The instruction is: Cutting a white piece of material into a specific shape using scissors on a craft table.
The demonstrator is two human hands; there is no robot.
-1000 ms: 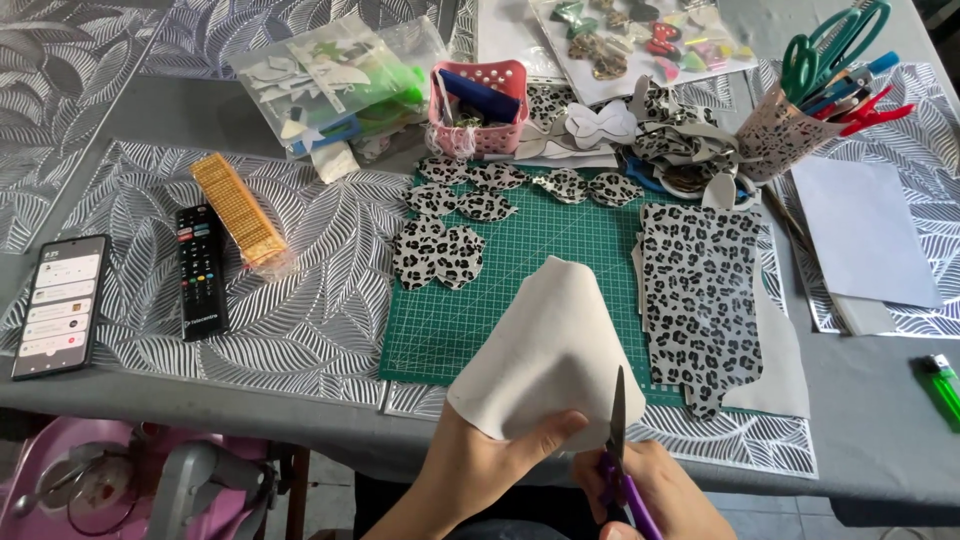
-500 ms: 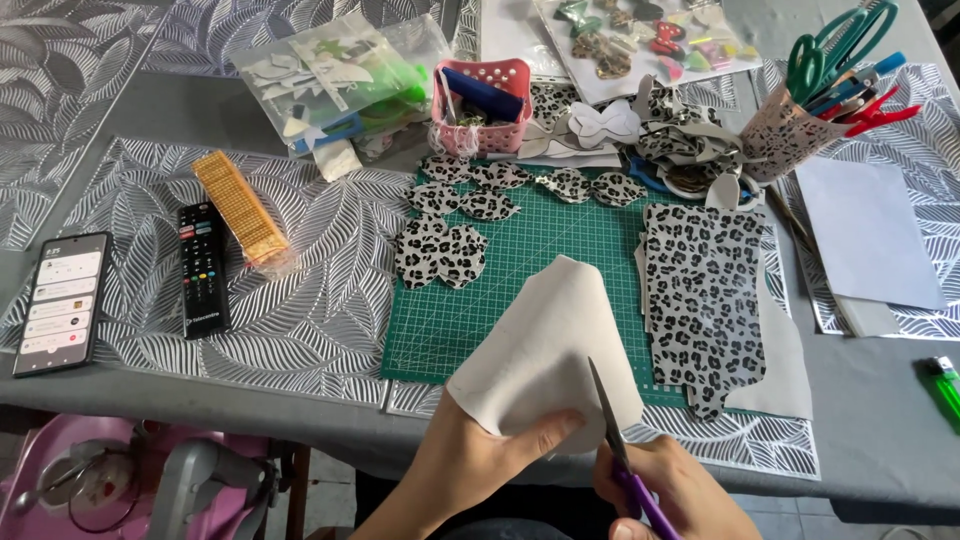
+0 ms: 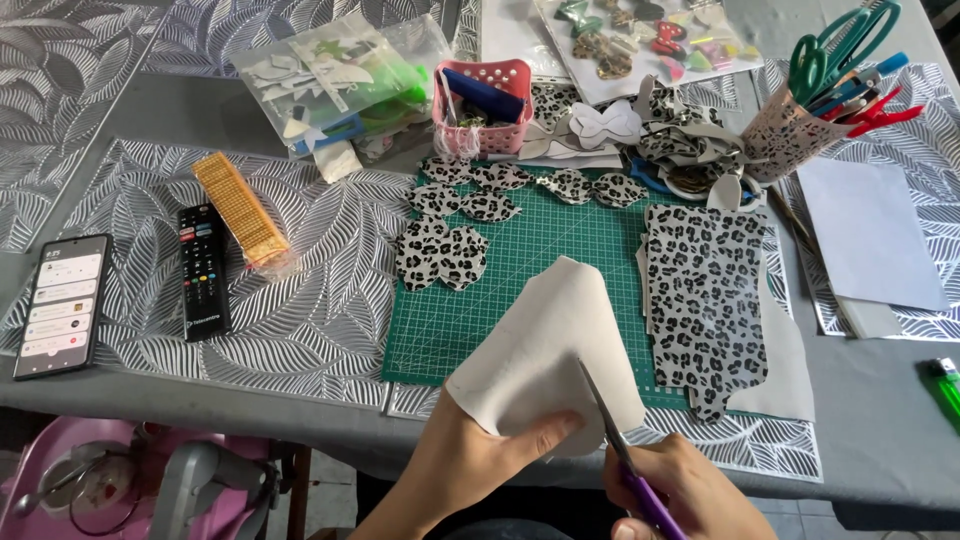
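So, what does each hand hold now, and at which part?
The left hand pinches the pale sheet at its lower edge. The right hand holds the scissors by the purple handles, blades in the sheet.

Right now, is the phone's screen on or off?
On. The phone lies face up beside the remote, its screen lit with pale rows.

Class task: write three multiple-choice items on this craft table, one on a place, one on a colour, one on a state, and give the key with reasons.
1. Where does the remote control lie?
A. between the phone and the gold strip
B. on the cutting mat
C. in the pink basket

2. What colour is the cutting mat?
A. blue
B. green
C. red

3. The beige sheet is:
A. flat on the mat
B. rolled in the cup
C. held up by the left hand

Key: A, phone left, strip right; B, green grid; C, thumb pinches it while the scissors in the right hand cut.
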